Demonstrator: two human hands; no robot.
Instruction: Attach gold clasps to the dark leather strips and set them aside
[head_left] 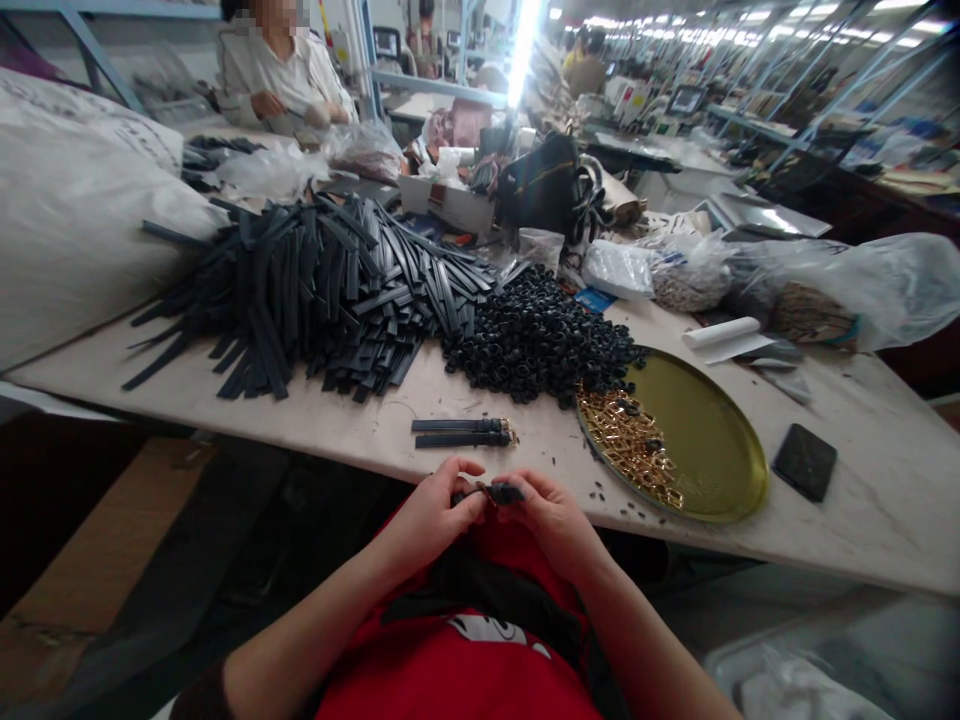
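Observation:
Just off the table's front edge, my left hand and my right hand pinch a dark strap between them. A small buckle shows at its middle, partly hidden by my fingers. Beyond my hands lie two dark straps with gold buckles, side by side. A big heap of dark flat straps covers the table's left part. Right of it is a pile of small black loops. Gold buckles fill the near left side of a round gold tray.
A black phone lies right of the tray. A large white sack stands at the left. Behind the heaps are a black bag and plastic-wrapped bundles. A person sits across the table.

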